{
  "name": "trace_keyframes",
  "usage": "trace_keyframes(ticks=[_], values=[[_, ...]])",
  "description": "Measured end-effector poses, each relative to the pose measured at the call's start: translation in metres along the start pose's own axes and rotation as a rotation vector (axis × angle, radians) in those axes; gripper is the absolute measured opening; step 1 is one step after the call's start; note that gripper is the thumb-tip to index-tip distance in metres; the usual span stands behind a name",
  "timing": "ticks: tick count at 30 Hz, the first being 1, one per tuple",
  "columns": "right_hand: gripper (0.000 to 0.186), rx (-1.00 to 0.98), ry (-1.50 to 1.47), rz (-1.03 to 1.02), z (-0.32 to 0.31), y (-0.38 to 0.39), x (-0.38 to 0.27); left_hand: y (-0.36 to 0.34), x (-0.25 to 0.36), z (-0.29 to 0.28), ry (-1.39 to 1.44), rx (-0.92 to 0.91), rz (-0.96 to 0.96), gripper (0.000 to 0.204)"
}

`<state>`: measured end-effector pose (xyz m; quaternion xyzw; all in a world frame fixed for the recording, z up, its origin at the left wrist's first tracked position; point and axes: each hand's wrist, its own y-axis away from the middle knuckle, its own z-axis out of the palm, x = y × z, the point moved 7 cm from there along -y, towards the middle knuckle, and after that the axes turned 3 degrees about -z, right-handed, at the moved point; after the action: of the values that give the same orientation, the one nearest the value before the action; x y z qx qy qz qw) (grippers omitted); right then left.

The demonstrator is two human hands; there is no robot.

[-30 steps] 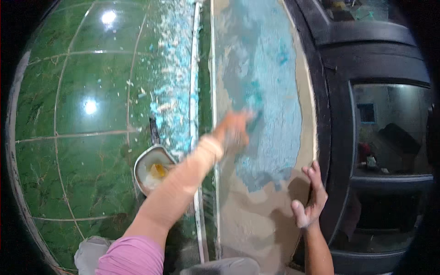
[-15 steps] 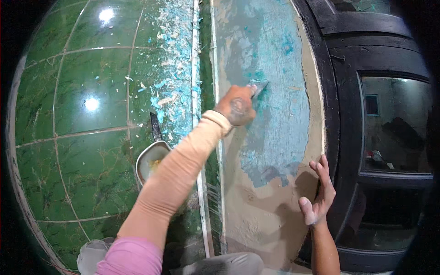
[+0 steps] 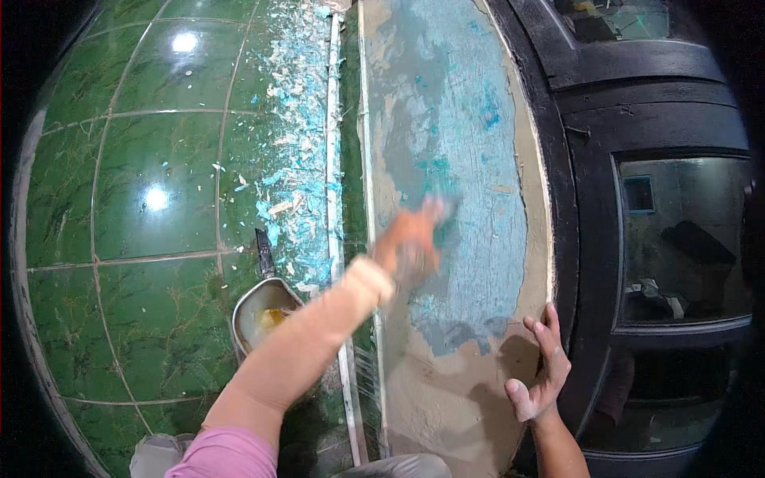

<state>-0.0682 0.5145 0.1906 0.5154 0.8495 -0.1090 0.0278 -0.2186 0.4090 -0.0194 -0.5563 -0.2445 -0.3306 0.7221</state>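
My left hand (image 3: 406, 243), in a peach-coloured sleeve, is closed and blurred by motion. It grips a scraper (image 3: 449, 205), whose thin blade lies at the face of a wall strip (image 3: 478, 263) with worn light-blue paint over grey and beige plaster. The scraper's handle is hidden in my fist. Over to the right, my right hand (image 3: 543, 370) holds nothing. Its fingers are apart, and it leans on the beige plaster edge beside the dark door frame, its thumb pointing left.
Green tiles (image 3: 159, 319) cover the floor at left. Blue and white paint flakes (image 3: 299, 159) lie along a pale strip (image 3: 333, 119) at the wall's foot. A pale container (image 3: 239, 319) with a dark handle sits beside my left forearm. A black glazed door (image 3: 594, 239) stands at right.
My left hand has come nearer to me along the painted wall, with the scraper still in it. The whole view has shifted slightly downward. My right hand stays against the edge.
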Motion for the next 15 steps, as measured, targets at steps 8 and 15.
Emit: trace_keyframes(ticks=[8,15], values=[[0.066,0.035,-0.009,-0.006,-0.005,0.001,-0.003,-0.013,0.016,0.0,-0.425,-0.107,0.083,0.055],[0.065,0.053,-0.031,0.007,-0.014,0.001,-0.001,-0.109,-0.018,0.004,-0.241,-0.384,-0.617,0.059]])
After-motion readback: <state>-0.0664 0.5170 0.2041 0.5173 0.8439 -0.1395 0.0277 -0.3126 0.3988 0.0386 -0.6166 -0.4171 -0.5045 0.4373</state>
